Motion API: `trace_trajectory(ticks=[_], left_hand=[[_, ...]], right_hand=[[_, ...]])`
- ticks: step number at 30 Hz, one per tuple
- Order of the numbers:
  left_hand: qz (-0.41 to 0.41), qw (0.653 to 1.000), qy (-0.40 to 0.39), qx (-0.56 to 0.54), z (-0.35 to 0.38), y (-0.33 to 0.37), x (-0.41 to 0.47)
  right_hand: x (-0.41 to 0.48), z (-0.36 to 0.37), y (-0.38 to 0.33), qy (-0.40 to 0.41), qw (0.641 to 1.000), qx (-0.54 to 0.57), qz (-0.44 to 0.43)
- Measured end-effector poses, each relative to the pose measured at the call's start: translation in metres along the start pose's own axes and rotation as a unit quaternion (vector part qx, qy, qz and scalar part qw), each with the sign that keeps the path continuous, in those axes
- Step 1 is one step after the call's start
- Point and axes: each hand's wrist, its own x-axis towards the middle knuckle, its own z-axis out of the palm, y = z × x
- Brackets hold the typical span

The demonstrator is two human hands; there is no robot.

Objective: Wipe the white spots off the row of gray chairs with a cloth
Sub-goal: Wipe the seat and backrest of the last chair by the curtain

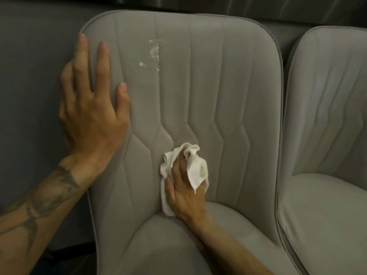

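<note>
While the right hand (183, 192) presses the cloth (195, 167) low on the backrest of the near gray chair (214, 92), the upper white spots (154, 51) sit well above it, untouched.

Head view, only view available:
- Right hand: fingers curled into the bunched white cloth, pinning it flat against the upholstery just above the seat crease. The cloth wraps partly over the fingers; the thumb lies alongside its left edge.
- Left hand (93, 108): fingers spread and extended, palm flat on the left edge of the backrest, bracing it. Holds nothing.
- Small white smear (170, 137) just above the cloth, on a stitched seam.
- Upper marks: flaky, streaked, clustered along a vertical seam in the upper-left part of the backrest; one separate fleck to the lower left.
- Second gray chair (325, 120) to the right, close beside the first; no marks visible on the part in frame.

Judgement, step in hand: work upward from the low smear. Rub along the seam rather than across it, since residue looks lodged in the stitching. Keep the left hand's brace so the backrest does not give under pressure. Turn to a clean fold before the upper cluster.
</note>
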Motion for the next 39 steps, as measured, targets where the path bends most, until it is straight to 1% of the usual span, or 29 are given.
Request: trace_trajectory(ticks=[1,4,5,7,8,10,11,12,14,15,17,19,21,22,23,24,27,28,31,33,34,35,36,37,39], left_hand=[[0.001,1.0,0.001,-0.001,0.0,0.0,0.0],[0.008,1.0,0.007,0.004,0.001,-0.002,-0.001],[0.006,1.0,0.006,0.003,0.001,-0.002,-0.001],[-0.001,1.0,0.008,0.004,-0.001,-0.001,-0.001],[-0.001,1.0,0.008,0.005,-0.001,0.0,-0.001],[0.003,1.0,0.006,0.009,-0.002,0.002,-0.001],[0.004,1.0,0.007,0.013,-0.002,0.001,0.0],[0.005,1.0,0.007,0.016,-0.001,0.001,0.0],[0.0,1.0,0.007,0.016,-0.002,0.001,0.0],[-0.003,1.0,0.007,0.017,-0.002,0.001,0.0],[0.0,1.0,0.009,0.018,-0.001,0.001,0.0],[0.002,1.0,0.01,0.014,-0.001,0.0,0.001],[0.006,1.0,0.009,0.01,-0.001,0.0,0.001],[0.006,1.0,0.007,0.008,-0.001,0.0,0.001],[0.005,1.0,0.005,0.008,-0.001,0.0,0.0],[0.004,1.0,0.005,0.009,-0.001,0.0,0.0],[0.003,1.0,0.004,0.005,-0.002,0.0,0.001],[0.002,1.0,0.003,0.001,-0.002,0.0,0.001],[-0.004,1.0,-0.003,-0.007,-0.002,0.002,0.001],[-0.005,1.0,-0.003,-0.012,-0.003,0.001,0.001],[-0.003,1.0,-0.002,-0.015,-0.003,0.0,0.002],[-0.002,1.0,-0.002,-0.017,-0.002,0.001,0.002],[-0.001,1.0,-0.002,-0.018,-0.002,0.0,0.002],[0.001,1.0,-0.002,-0.019,-0.002,0.0,0.002],[0.001,1.0,0.001,-0.014,-0.001,-0.001,0.002]], right_hand=[[0.015,-0.003,-0.005,0.007,1.0,0.014,0.002],[0.06,-0.011,-0.015,0.063,0.996,0.054,0.017],[0.064,-0.012,-0.017,0.076,0.995,0.06,0.018],[0.047,-0.003,-0.018,0.09,0.995,0.034,0.004],[0.028,0.004,-0.017,0.073,0.997,0.022,-0.006],[-0.007,0.013,-0.017,-0.002,1.0,0.018,-0.009],[-0.011,0.017,-0.017,-0.023,0.999,0.03,-0.008],[-0.005,0.016,-0.019,-0.022,0.998,0.052,-0.006],[0.038,-0.003,-0.028,0.014,0.997,0.078,-0.001],[0.071,-0.016,-0.034,0.04,0.997,0.067,-0.001],[0.147,-0.044,-0.041,0.118,0.992,0.036,-0.034],[0.218,-0.074,-0.048,0.18,0.982,-0.018,-0.051],[0.246,-0.088,-0.054,0.24,0.968,-0.059,-0.035],[0.239,-0.086,-0.056,0.246,0.967,-0.066,-0.03],[0.22,-0.08,-0.055,0.237,0.968,-0.075,-0.027],[0.194,-0.072,-0.054,0.211,0.974,-0.078,-0.034],[0.124,-0.058,-0.036,0.07,0.995,-0.036,-0.069],[0.121,-0.061,-0.028,0.051,0.996,-0.024,-0.069],[0.173,-0.086,-0.024,0.085,0.993,-0.044,-0.071],[0.229,-0.101,-0.033,0.142,0.984,-0.073,-0.084],[0.25,-0.107,-0.041,0.177,0.978,-0.086,-0.075],[0.262,-0.109,-0.051,0.205,0.973,-0.089,-0.059],[0.262,-0.107,-0.061,0.216,0.971,-0.085,-0.051],[0.251,-0.101,-0.067,0.209,0.972,-0.085,-0.058],[0.208,-0.088,-0.071,0.139,0.981,-0.077,-0.114]])
